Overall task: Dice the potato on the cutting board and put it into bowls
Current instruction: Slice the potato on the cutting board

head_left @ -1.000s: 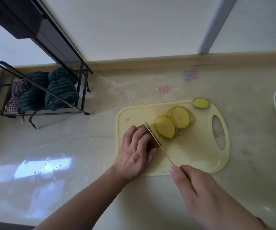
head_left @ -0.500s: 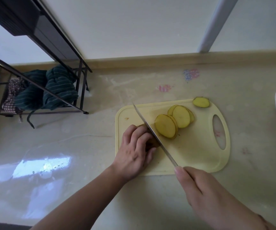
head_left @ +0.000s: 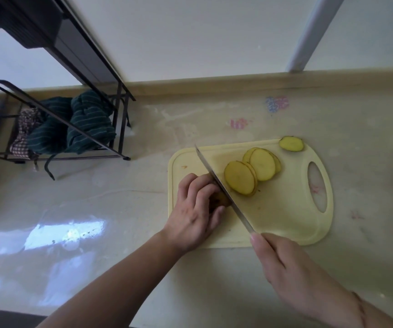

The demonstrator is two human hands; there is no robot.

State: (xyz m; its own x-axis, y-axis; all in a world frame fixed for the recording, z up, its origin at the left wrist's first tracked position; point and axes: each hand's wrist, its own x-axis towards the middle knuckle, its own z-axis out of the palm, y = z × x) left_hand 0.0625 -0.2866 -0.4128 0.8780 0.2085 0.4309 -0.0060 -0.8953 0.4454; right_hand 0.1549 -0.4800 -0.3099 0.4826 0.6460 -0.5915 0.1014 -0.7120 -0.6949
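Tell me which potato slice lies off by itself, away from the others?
The small end slice at the board's far edge, near the handle hole. It lies flat and alone; the other slices overlap in a row beside the knife.

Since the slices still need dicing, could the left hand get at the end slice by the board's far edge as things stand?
Probably not directly: the left hand grips the potato, and the knife lies between it and the end slice.

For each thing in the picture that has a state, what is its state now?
Potato piece: uncut, held on the cutting board.
Potato slices: cut, overlapping, not yet diced.
End slice: lying apart at the board's far edge.
Knife: blade against the potato piece.
Left hand: holds the potato piece.
Right hand: grips the knife.
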